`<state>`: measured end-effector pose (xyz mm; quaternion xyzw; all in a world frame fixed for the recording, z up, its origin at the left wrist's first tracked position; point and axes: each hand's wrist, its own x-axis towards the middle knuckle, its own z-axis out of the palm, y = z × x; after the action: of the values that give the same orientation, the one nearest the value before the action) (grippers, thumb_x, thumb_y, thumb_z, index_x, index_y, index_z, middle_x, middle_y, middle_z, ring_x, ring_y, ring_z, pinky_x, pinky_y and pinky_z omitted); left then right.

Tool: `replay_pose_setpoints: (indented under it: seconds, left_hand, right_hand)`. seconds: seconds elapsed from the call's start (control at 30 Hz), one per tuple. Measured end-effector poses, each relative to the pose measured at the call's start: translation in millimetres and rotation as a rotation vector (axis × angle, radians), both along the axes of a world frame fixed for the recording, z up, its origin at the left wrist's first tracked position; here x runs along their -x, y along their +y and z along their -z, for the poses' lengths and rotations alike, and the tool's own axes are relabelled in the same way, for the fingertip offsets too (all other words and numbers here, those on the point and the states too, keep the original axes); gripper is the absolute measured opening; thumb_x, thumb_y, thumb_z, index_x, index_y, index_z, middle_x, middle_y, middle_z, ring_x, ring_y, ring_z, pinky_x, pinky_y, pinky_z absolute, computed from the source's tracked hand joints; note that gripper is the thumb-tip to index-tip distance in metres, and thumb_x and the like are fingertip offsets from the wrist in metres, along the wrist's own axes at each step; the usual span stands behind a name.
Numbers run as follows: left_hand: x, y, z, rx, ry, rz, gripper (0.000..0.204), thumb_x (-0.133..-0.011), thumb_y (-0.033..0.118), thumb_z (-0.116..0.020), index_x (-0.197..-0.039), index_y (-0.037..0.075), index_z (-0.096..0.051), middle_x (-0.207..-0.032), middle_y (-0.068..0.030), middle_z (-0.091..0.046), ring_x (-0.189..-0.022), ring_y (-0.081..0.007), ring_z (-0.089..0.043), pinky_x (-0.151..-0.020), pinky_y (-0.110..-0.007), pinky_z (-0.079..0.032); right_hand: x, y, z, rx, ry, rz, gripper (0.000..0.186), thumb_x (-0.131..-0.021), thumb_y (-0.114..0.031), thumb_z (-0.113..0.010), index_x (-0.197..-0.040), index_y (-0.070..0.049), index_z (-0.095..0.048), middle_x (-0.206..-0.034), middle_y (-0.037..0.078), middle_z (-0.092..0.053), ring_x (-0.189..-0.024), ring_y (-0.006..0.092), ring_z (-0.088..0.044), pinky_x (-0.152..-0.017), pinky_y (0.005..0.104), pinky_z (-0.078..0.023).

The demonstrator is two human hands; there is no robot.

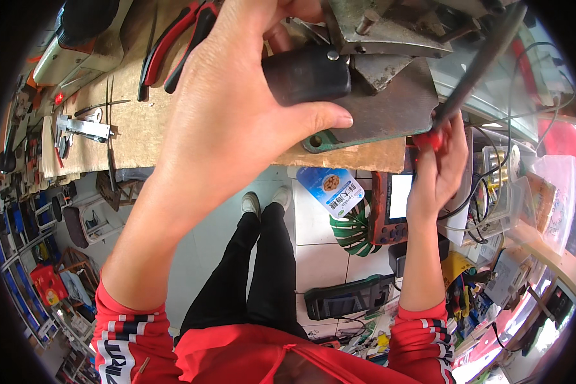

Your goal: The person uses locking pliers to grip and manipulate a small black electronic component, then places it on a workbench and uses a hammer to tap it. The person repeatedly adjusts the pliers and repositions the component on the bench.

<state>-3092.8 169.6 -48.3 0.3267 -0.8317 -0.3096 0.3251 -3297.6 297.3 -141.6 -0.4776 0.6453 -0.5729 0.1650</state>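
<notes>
A dark rod's red knob is clasped by the curled right hand. A black rectangular casing is cupped by the left hand, thumb spread below; whether it is pinched cannot be told, its left end being covered. Beside it, a steel vise is seen above a metal plate; pliers are laid on the wooden bench.

The place looked like a small, crowded repair workshop: a bare wooden table carried a heavy steel fixture on a flat base plate, with red-and-black pliers lying nearby. Loose hand tools crowded the lower right, near a clear plastic box, while an orange-cased handheld electronic device and a dark tablet-like device added to the clutter beside white-framed shelving at far left.
</notes>
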Motion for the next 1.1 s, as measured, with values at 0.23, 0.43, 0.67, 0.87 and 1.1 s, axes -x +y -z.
replay_pose_setpoints:
  seconds: [0.23,0.43,0.67,0.87,1.1]
  left_hand:
    - [2,9,-12,-0.162,0.080,-0.048,0.069,-0.057,0.003,-0.083,-0.114,0.002,-0.044,-0.096,-0.0034,-0.047,-0.084,-0.0155,-0.052,-0.079,-0.028,-0.045]
    - [10,16,-15,-0.105,0.064,-0.073,0.071,-0.056,0.002,-0.084,-0.114,0.003,-0.043,-0.096,-0.0025,-0.044,-0.084,-0.0145,-0.050,-0.079,-0.027,-0.045]
    - [7,10,0,0.073,0.091,-0.036,0.072,-0.056,0.007,-0.086,-0.114,0.002,-0.043,-0.110,-0.0056,-0.040,-0.087,-0.0160,-0.048,-0.080,-0.029,-0.046]
    - [3,3,3,-0.120,0.125,0.035,0.074,-0.062,0.009,-0.084,-0.115,0.001,-0.034,-0.104,-0.0094,-0.044,-0.085,-0.0168,-0.050,-0.075,-0.031,-0.045]
    - [-1,-5,3,-0.164,0.157,0.096,0.074,-0.064,0.011,-0.083,-0.118,0.000,-0.033,-0.103,-0.0114,-0.046,-0.086,-0.0187,-0.052,-0.076,-0.031,-0.046]
  right_hand:
    - [-1,63,-69,0.083,0.158,0.136,0.076,-0.090,-0.052,-0.049,-0.130,0.011,-0.040,-0.117,0.021,-0.051,-0.085,0.0187,-0.054,-0.075,0.0307,-0.045]
    - [-3,79,-132,0.031,0.114,0.260,0.081,-0.085,-0.054,-0.040,-0.129,0.014,-0.040,-0.100,0.019,-0.057,-0.082,0.0206,-0.052,-0.075,0.0343,-0.041]
    - [-8,69,-174,0.153,0.087,0.478,0.077,-0.086,-0.049,-0.037,-0.130,0.014,-0.037,-0.096,0.019,-0.057,-0.089,0.0263,-0.053,-0.085,0.0390,-0.039]
    - [-7,70,-176,0.237,0.043,0.498,0.072,-0.087,-0.046,-0.037,-0.129,0.012,-0.039,-0.106,0.022,-0.058,-0.092,0.0295,-0.055,-0.088,0.0423,-0.039]
    - [-5,77,-158,0.032,0.142,0.245,0.070,-0.087,-0.046,-0.034,-0.128,0.011,-0.041,-0.089,0.016,-0.056,-0.075,0.0208,-0.051,-0.070,0.0345,-0.038]
